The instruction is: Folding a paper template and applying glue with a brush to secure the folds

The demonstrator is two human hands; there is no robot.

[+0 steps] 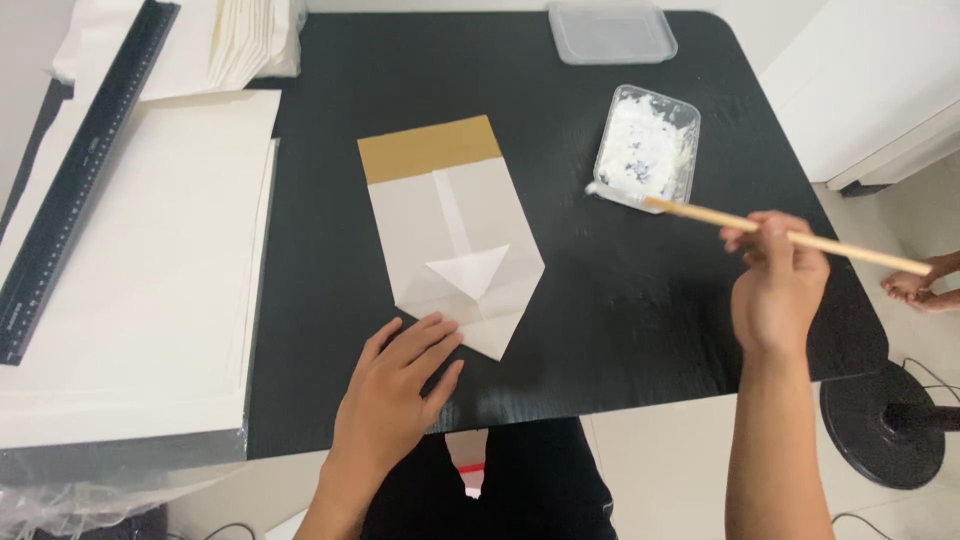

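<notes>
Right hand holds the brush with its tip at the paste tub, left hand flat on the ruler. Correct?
Not quite. In the head view the left hand rests at the lower edge of the folded paper bag, not on the ruler, which lies untouched at the far left. The right hand does hold the brush, tip at the paste tub.

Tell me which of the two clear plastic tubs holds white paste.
The nearer tub, beside the brush tip; the tub at the table's far edge looks empty.

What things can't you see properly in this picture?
- Brush bristles: too small, blurred against the white paste tub rim, head view.
- Right hand fingertips: curled behind the handle.
- Folded paper bag near corner: partly under the left hand.
- Clear lid: cut by the top edge.
</notes>
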